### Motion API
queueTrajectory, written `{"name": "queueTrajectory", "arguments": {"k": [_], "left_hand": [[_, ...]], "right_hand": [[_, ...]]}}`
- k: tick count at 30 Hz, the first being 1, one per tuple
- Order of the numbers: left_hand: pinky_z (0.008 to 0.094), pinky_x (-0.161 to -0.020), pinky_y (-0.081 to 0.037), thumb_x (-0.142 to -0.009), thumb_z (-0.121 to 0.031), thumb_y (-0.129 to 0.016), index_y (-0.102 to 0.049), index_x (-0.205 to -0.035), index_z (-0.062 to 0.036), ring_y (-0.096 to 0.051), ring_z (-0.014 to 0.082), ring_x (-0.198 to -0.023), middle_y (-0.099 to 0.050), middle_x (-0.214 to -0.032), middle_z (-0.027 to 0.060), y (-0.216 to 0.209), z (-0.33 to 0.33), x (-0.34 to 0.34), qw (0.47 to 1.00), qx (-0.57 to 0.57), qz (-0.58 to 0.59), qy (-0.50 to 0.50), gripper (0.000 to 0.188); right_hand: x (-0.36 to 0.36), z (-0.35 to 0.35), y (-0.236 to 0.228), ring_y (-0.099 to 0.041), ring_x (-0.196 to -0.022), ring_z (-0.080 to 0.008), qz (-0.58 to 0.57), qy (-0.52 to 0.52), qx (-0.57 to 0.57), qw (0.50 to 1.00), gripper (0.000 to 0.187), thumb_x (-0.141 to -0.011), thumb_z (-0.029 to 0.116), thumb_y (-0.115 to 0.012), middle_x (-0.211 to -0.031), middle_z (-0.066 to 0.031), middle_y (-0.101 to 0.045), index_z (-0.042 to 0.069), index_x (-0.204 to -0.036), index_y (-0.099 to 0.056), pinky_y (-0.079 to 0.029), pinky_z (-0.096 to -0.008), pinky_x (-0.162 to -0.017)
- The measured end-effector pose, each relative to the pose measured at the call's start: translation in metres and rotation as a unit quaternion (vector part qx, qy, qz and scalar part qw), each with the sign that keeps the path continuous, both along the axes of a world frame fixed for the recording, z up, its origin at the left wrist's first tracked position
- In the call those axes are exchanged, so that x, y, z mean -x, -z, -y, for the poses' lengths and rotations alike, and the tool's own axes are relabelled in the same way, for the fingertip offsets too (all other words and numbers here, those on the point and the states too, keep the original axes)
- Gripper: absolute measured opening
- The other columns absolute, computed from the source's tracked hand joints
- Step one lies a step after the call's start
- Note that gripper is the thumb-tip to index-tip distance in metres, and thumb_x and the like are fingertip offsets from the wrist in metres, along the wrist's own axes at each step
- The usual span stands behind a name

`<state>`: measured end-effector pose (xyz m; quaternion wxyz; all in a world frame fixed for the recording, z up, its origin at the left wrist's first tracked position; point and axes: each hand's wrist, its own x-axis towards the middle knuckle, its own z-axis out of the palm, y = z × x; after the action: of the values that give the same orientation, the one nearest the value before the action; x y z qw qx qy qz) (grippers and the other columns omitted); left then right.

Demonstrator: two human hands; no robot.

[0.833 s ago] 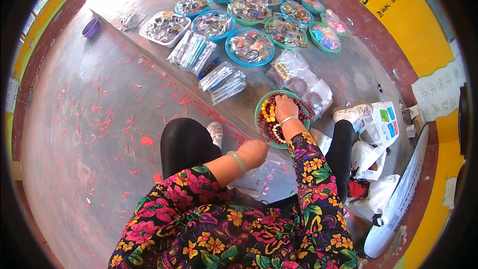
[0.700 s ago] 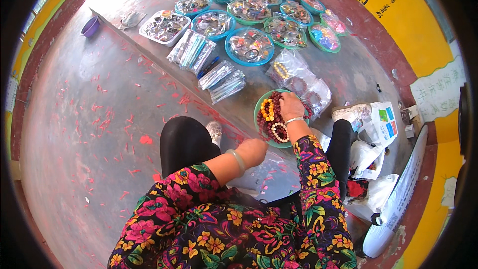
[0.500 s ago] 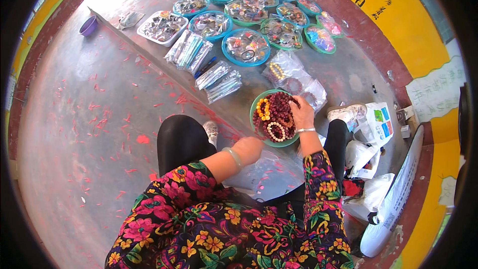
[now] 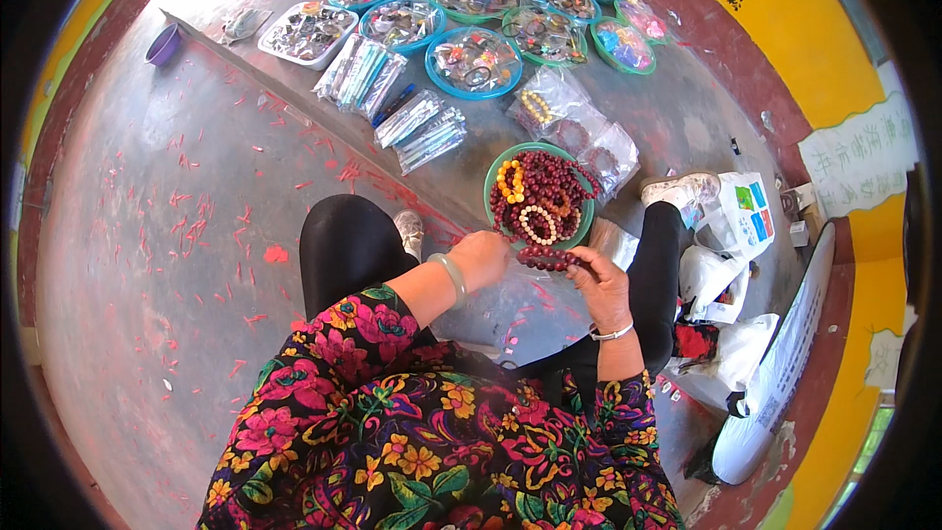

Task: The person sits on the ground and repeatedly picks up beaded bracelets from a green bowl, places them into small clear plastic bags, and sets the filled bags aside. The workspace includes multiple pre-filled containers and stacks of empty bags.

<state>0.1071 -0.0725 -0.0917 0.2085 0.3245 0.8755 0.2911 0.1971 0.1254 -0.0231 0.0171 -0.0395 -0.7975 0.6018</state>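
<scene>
My right hand [image 4: 601, 287] pinches a bracelet of dark red beads [image 4: 546, 258] just in front of a green bowl [image 4: 502, 159]. Opposite it, my left hand [image 4: 481, 259] is closed beside the bracelet's left end; its fingertips are hidden, so what it holds cannot be made out. Inside the bowl lies a heap of dark red bead bracelets [image 4: 554, 177], along with a yellow-orange bead bracelet [image 4: 510, 181] and a cream bead bracelet [image 4: 538, 225].
Beyond the bowl lie clear bags of bracelets [image 4: 559, 110] and bundles of slim wrapped packets [image 4: 422, 130]. Farther off stand several bowls of small packaged goods [image 4: 475, 63] and a white tray [image 4: 309, 34]. White plastic bags [image 4: 708, 280] sit at the right, beside my leg.
My right hand has come out of the bowl toward me with a dark red bead bracelet. My left hand has shifted slightly up and left. The view has tilted a little downward.
</scene>
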Motion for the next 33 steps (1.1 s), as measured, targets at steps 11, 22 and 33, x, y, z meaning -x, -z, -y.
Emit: {"name": "queueTrajectory", "arguments": {"k": [11,22,33], "left_hand": [[0.0453,-0.068,-0.046,-0.078,-0.017,-0.05,-0.063,-0.08,-0.0048,-0.058,0.0371,-0.074,-0.06,-0.072,0.0183,-0.01,0.003,-0.001,0.999,-0.047,0.01,-0.001,0.018],[0.0443,-0.068,-0.046,-0.079,-0.017,-0.048,-0.063,-0.079,-0.005,-0.059,0.035,-0.075,-0.061,-0.075,0.0159,-0.008,0.001,-0.004,0.998,-0.018,0.008,0.053,0.019],[0.044,-0.073,-0.046,-0.079,-0.018,-0.045,-0.064,-0.082,-0.0036,-0.059,0.0366,-0.081,-0.061,-0.078,0.022,-0.028,0.002,-0.005,0.998,-0.031,0.01,0.047,0.023]], "right_hand": [[-0.004,0.01,0.007,-0.059,-0.078,-0.0245,-0.09,-0.062,-0.239,0.965,0.024,-0.072,0.005,-0.063,-0.087,-0.0103,-0.061,0.004,-0.096,-0.06,-0.047,-0.0301,-0.068],[0.006,0.03,0.017,-0.057,-0.072,-0.0263,-0.149,-0.144,-0.449,0.869,0.012,-0.073,0.011,-0.058,-0.074,-0.0078,-0.056,0.008,-0.083,-0.053,-0.046,-0.0367,-0.06],[0.01,0.043,0.022,-0.058,-0.076,-0.0264,-0.125,-0.134,-0.459,0.87,0.014,-0.074,0.012,-0.058,-0.077,-0.0098,-0.057,0.007,-0.086,-0.055,-0.047,-0.0368,-0.063]]}}
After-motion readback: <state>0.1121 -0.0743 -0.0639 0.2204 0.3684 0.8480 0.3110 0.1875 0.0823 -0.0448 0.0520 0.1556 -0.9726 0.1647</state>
